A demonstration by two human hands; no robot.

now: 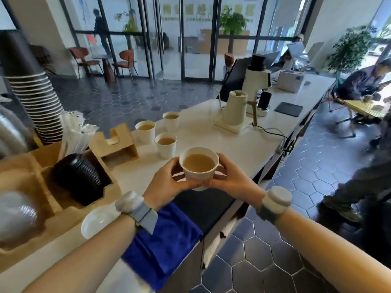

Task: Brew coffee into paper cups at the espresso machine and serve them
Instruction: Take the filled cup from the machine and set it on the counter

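Your left hand (169, 179) and right hand (229, 178) cup the full paper cup (198, 168), just right of the three served cups (166, 144). Thin walls likely buckle; hold low, gently.

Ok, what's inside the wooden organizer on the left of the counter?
In the wooden organizer: a stack of black lids lying on its side, and wrapped straws standing upright. The lids cover that compartment's bottom.
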